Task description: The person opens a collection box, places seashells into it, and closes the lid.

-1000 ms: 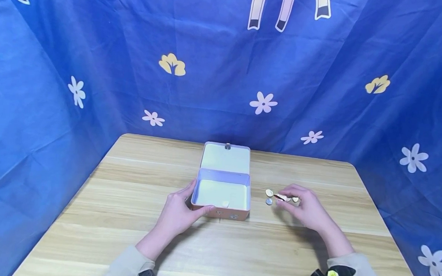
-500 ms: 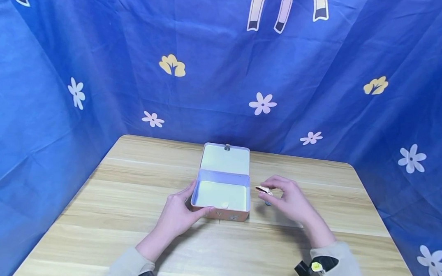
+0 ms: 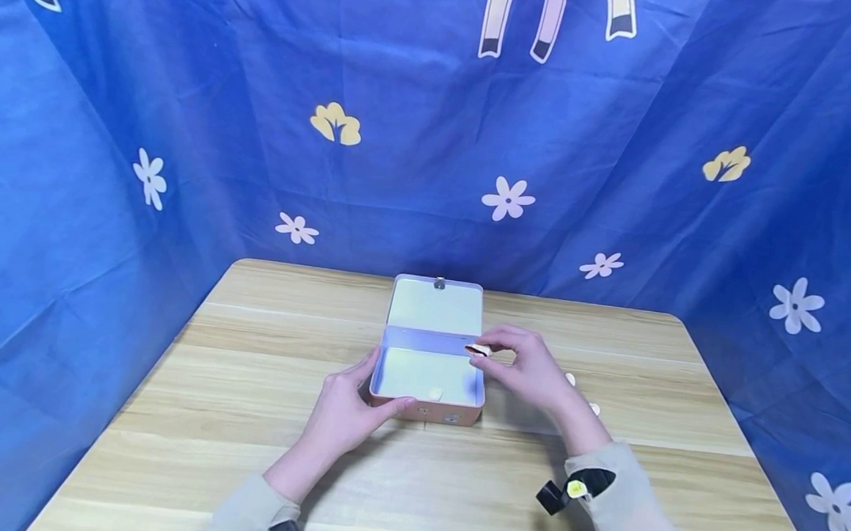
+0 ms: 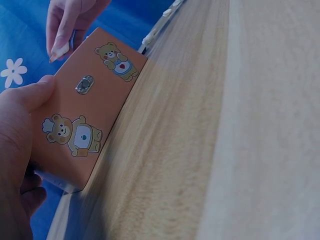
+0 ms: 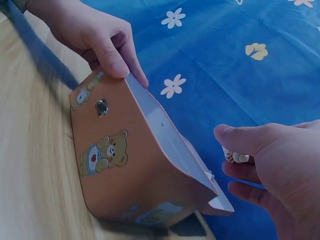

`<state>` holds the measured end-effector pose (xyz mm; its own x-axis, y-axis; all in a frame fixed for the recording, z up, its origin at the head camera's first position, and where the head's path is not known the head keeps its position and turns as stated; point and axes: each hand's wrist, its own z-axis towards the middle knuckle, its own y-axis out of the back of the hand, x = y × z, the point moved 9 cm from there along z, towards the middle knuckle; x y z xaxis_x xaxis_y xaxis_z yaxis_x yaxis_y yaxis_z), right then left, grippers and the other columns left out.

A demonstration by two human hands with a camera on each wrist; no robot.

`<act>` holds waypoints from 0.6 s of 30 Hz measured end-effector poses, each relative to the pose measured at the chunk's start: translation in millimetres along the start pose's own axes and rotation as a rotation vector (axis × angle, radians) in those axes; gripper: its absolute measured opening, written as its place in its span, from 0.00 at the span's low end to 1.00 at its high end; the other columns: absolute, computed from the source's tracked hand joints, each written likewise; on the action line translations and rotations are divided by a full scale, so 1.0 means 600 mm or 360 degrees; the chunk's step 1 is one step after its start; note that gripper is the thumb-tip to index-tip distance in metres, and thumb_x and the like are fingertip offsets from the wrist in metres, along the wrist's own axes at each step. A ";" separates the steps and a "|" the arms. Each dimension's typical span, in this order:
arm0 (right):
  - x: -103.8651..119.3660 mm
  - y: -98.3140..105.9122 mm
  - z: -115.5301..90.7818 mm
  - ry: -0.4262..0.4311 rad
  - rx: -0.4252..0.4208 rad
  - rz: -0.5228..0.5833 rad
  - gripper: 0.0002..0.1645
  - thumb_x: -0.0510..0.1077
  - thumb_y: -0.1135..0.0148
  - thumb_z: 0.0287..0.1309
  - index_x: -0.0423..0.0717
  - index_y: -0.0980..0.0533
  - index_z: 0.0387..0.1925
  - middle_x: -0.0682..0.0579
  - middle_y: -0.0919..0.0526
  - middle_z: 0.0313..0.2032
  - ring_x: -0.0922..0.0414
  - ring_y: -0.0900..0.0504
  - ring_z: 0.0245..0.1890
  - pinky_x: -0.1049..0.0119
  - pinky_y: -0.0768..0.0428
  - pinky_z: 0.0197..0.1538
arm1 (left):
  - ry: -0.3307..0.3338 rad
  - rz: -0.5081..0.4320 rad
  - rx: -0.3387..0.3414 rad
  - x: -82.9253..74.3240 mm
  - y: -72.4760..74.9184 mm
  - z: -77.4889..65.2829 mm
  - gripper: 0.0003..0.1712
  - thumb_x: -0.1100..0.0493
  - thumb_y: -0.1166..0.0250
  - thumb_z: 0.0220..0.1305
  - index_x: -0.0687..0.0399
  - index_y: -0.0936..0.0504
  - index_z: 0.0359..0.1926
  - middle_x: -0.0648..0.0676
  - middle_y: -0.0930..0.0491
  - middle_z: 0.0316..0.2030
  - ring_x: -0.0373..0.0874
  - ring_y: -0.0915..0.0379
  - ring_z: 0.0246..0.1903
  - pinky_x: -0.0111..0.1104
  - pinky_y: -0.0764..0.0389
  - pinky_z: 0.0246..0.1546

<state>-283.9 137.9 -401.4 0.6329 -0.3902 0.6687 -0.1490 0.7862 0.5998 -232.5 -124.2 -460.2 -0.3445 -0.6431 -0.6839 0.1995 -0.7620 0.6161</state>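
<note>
An orange tin box (image 3: 391,407) with bear pictures stands open on the table, lid leaning back. My left hand (image 3: 341,408) grips its left side, thumb on the front rim; the thumb also shows over the box front (image 4: 95,112) in the left wrist view. My right hand (image 3: 521,366) is at the box's right rim, thumb and fingers pinching a small whitish seashell (image 3: 477,351) with a dark reddish opening. In the right wrist view the shell (image 5: 235,156) looks ridged and sits between thumb and fingers. One small pale piece (image 3: 435,393) lies inside the box near the front.
Small white pieces (image 3: 594,409) lie on the wooden table (image 3: 250,353) to the right of the box, partly hidden by my right hand and forearm. A blue flowered cloth (image 3: 401,177) hangs behind the table and along its sides.
My right hand has lifted the seashell from the small pieces on the right and carried it left to the box's right rim. The left hand stays on the box.
</note>
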 end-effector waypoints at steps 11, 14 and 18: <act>-0.003 -0.036 0.027 -0.0105 0.0066 0.0126 0.13 0.43 0.22 0.63 0.47 0.11 0.49 0.59 0.12 0.43 0.58 0.15 0.44 0.55 0.13 0.53 | -0.0008 -0.0007 -0.0004 -0.004 0.001 0.001 0.62 0.33 0.16 0.49 0.71 0.27 0.71 0.67 0.23 0.63 0.58 0.25 0.64 0.50 0.20 0.62; -0.003 -0.048 0.035 -0.0107 0.0071 0.0159 0.13 0.43 0.22 0.63 0.47 0.11 0.49 0.58 0.12 0.42 0.59 0.14 0.43 0.49 0.13 0.52 | -0.0014 -0.0004 -0.0006 -0.004 0.001 0.001 0.61 0.33 0.16 0.49 0.71 0.27 0.71 0.67 0.23 0.63 0.58 0.25 0.64 0.50 0.20 0.62; 0.000 -0.064 0.044 -0.0052 0.0077 0.0187 0.13 0.41 0.22 0.62 0.43 0.11 0.48 0.55 0.12 0.42 0.59 0.14 0.43 0.49 0.12 0.51 | -0.0028 0.0002 -0.0008 -0.005 0.001 0.001 0.63 0.30 0.18 0.49 0.72 0.27 0.71 0.67 0.23 0.63 0.58 0.25 0.64 0.51 0.19 0.61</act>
<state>-298.2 95.0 -413.1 0.5841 -0.3129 0.7489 -0.2575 0.8036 0.5366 -232.0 -122.7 -457.2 -0.3604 -0.6425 -0.6762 0.2045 -0.7617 0.6148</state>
